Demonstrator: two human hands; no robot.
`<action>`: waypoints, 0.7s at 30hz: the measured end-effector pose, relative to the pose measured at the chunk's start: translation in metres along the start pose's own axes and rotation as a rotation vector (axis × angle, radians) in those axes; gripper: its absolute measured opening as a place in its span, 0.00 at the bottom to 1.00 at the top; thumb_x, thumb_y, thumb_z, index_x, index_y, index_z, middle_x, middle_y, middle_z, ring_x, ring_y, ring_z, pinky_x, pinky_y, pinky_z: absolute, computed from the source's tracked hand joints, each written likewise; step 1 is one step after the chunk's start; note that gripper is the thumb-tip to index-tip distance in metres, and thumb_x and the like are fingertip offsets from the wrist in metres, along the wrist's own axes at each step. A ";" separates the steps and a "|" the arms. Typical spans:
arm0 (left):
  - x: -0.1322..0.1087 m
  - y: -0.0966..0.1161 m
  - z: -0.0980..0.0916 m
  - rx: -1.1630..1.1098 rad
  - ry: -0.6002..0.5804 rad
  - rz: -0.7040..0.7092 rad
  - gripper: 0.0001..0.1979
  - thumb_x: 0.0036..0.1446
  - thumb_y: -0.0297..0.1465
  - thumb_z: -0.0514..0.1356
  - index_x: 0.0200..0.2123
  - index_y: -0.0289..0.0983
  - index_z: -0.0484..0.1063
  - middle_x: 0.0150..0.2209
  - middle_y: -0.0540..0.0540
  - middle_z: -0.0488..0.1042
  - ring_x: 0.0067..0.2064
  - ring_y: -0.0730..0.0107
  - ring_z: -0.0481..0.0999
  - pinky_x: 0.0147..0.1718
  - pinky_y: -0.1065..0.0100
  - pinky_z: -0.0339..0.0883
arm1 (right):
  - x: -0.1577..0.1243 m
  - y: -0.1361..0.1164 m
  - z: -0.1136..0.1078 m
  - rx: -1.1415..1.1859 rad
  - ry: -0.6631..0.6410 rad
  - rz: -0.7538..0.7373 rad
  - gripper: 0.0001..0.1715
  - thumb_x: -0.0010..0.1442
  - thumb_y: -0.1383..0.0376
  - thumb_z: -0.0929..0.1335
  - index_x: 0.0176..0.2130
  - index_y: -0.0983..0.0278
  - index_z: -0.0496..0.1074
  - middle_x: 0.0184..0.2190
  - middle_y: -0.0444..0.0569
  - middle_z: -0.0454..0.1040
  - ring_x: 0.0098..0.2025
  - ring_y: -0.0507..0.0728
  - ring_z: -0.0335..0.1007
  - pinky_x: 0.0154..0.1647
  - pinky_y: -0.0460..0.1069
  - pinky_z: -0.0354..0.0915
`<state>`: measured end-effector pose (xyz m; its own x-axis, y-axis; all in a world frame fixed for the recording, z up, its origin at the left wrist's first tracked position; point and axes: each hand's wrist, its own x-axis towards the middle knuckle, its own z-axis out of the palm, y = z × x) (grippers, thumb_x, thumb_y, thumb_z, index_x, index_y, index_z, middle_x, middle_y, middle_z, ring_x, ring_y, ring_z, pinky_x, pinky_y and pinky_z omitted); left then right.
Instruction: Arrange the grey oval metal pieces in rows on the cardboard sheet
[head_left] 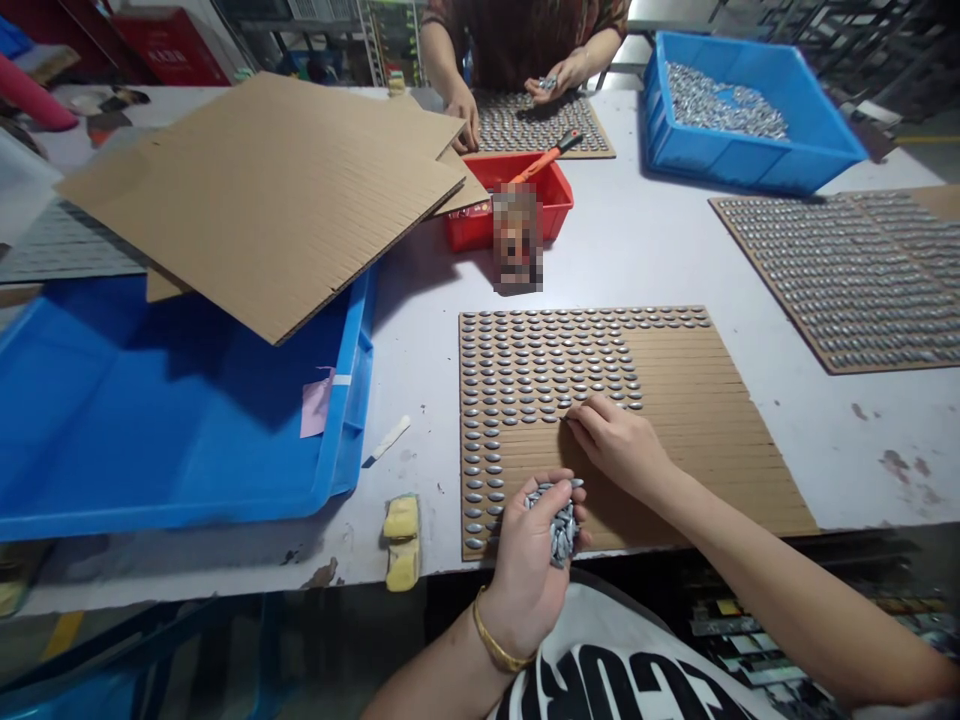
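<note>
A cardboard sheet (705, 440) lies before me, with rows of small grey spindle-shaped metal pieces (551, 360) along its far side and left edge. Cupped around a heap of loose metal pieces (561, 530) is my left hand (529, 550), palm up over the sheet's near edge, thumb resting on the heap. My right hand (611, 440) is closed in a pinch at the end of a row; its fingertips touch the sheet and mostly hide the piece between them.
A blue tray (352, 400) with stacked cardboard (270, 200) stands left, near yellow sponge pieces (403, 540). Ahead are a red bin (555, 190) and a co-worker's hands (559, 75) over another filled sheet. A blue crate (750, 160) and a filled sheet (862, 290) sit right.
</note>
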<state>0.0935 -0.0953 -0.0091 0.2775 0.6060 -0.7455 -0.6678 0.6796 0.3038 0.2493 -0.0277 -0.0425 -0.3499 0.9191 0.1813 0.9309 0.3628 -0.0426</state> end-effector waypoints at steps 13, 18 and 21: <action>0.000 -0.001 -0.004 0.013 -0.023 0.005 0.10 0.51 0.29 0.63 0.38 0.36 0.69 0.31 0.47 0.72 0.28 0.76 0.68 0.24 0.74 0.62 | -0.007 0.001 -0.001 0.015 0.030 -0.027 0.12 0.66 0.65 0.61 0.38 0.64 0.72 0.33 0.46 0.72 0.34 0.50 0.67 0.28 0.45 0.52; -0.001 -0.001 -0.003 0.020 -0.009 -0.008 0.10 0.51 0.28 0.62 0.39 0.35 0.69 0.31 0.47 0.71 0.28 0.76 0.67 0.24 0.74 0.61 | -0.006 0.002 0.000 0.092 0.042 0.006 0.11 0.65 0.65 0.61 0.37 0.63 0.72 0.31 0.46 0.71 0.31 0.50 0.67 0.28 0.45 0.55; -0.001 0.000 -0.003 0.018 0.002 -0.018 0.10 0.51 0.28 0.63 0.39 0.35 0.69 0.31 0.47 0.71 0.27 0.76 0.67 0.23 0.74 0.62 | -0.008 0.004 0.002 0.137 0.074 0.004 0.10 0.64 0.65 0.62 0.35 0.64 0.72 0.30 0.46 0.72 0.31 0.51 0.67 0.29 0.44 0.57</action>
<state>0.0914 -0.0973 -0.0104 0.2882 0.5925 -0.7523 -0.6498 0.6981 0.3008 0.2554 -0.0336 -0.0456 -0.3327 0.9087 0.2522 0.9075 0.3812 -0.1765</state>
